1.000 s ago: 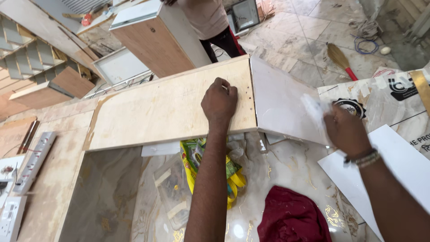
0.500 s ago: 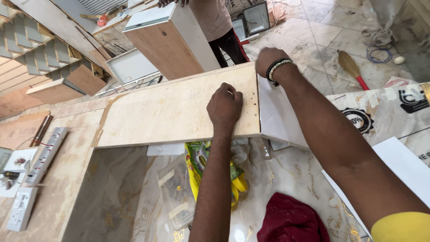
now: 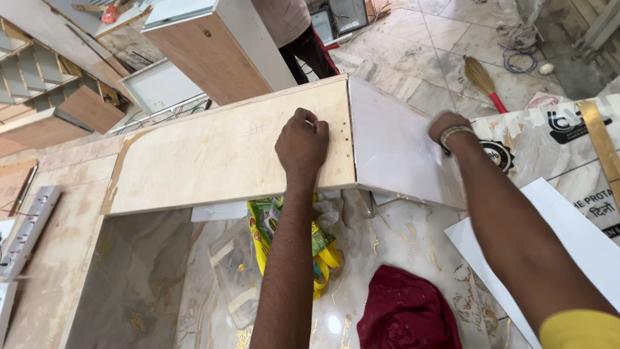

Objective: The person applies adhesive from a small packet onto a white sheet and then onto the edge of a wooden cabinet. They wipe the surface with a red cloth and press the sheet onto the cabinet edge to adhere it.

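From the head view, your left hand rests as a loose fist, fingers curled together, on the wooden panel near its right edge, pinning it flat. Your right hand grips the far right edge of the white panel butted against it (fingers hidden, so I cannot tell their state), steadying the joint. Below, on the marble floor, lie a red cloth and a yellow-green bag.
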